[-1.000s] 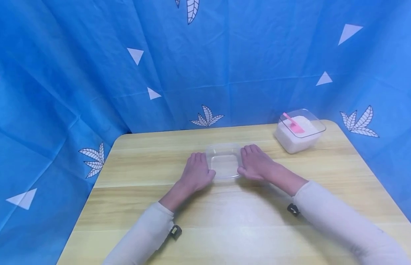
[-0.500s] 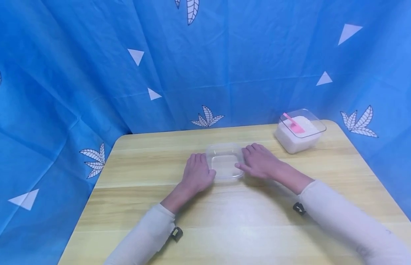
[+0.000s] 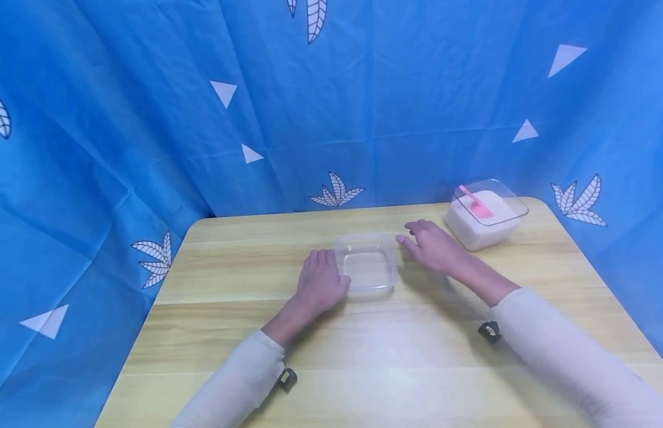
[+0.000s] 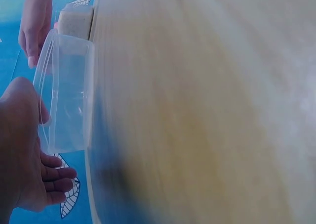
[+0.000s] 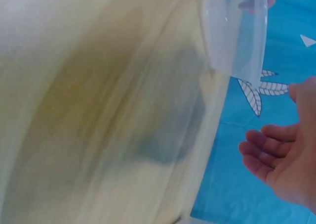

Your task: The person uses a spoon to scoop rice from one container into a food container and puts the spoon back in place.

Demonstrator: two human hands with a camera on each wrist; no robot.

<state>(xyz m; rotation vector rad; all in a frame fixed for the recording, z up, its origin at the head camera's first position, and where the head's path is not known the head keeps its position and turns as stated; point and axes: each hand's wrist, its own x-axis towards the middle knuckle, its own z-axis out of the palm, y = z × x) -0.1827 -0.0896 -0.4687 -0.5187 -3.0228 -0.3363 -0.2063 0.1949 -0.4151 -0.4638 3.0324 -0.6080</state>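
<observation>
A clear plastic food container (image 3: pixel 371 289) stands on the wooden table, with nothing visible inside it. My left hand (image 3: pixel 322 282) holds its left side. In the left wrist view the thumb hooks over the container's rim (image 4: pixel 51 93) and the fingers lie along the outside. Just off the right side of the container, my right hand (image 3: pixel 432 245) hovers with loosely bent fingers and touches nothing. The right wrist view shows a gap between that hand (image 5: pixel 284 152) and the container (image 5: pixel 232 36).
At the back right of the table (image 3: pixel 246 345) stands a larger clear square tub (image 3: pixel 473 235) filled with white grains. A pink scoop (image 3: pixel 480 208) rests on the grains. Behind the table hangs a blue patterned curtain (image 3: pixel 310 107).
My right hand has let go of the container's right side and moved up and to the right, towards the tub. My left hand has kept its hold on the container.
</observation>
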